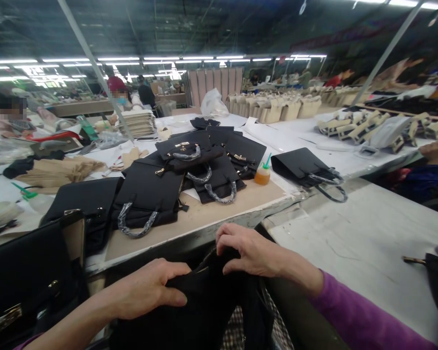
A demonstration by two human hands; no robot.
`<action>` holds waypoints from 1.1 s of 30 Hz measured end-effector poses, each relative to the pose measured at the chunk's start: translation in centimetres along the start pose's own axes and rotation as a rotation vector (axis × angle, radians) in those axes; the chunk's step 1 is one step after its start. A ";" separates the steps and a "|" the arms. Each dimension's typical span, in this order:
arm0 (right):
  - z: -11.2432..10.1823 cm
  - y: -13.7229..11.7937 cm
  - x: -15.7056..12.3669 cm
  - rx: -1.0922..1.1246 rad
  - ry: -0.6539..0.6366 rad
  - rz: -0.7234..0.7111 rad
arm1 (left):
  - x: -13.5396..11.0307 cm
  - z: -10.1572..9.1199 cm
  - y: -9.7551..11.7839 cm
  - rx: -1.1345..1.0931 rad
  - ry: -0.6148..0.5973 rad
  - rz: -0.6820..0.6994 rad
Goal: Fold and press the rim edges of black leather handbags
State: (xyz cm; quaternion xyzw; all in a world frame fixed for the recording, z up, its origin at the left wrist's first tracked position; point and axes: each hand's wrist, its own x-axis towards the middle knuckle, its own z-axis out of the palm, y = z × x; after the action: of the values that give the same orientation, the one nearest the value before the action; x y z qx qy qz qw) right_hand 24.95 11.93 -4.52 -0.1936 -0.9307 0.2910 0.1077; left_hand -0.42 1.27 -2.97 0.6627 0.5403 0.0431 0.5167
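Low in the middle, a black fabric bag (190,321) lies close to my body, its upper edge pulled up and showing a thin light line that may be a zip. My left hand (151,287) grips this edge from the left, with the thumb on the near side and the fingers behind. On the right side, my right hand (250,250) pinches the same edge between curled fingers and thumb. Dark folds hide the inside of the bag. Checked cloth (235,328) shows below it.
Black handbags (149,184) with plastic-wrapped handles are piled on the worktable ahead. A bottle of amber liquid (263,174) with a green nozzle stands beside them. Another handbag (299,165) lies right, and a large black bag (25,272) stands at left. Co-workers sit beyond.
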 end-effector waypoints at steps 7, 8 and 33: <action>1.7 1.8 2.7 0.202 -0.083 -0.073 | 0.2 -0.1 -1.6 0.027 0.038 -0.004; 1.9 1.8 3.0 0.246 -0.086 -0.080 | 0.1 -0.2 -1.7 0.040 0.051 -0.009; 3.6 0.2 2.8 0.428 -0.013 0.217 | -5.4 4.3 -3.6 -0.184 0.490 -0.127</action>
State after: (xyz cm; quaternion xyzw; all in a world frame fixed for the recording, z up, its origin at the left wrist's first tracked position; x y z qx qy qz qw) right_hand 21.37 11.41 -7.32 -0.2636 -0.8221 0.4929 0.1084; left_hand -2.45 -6.00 -4.86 0.5475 0.6835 0.2188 0.4303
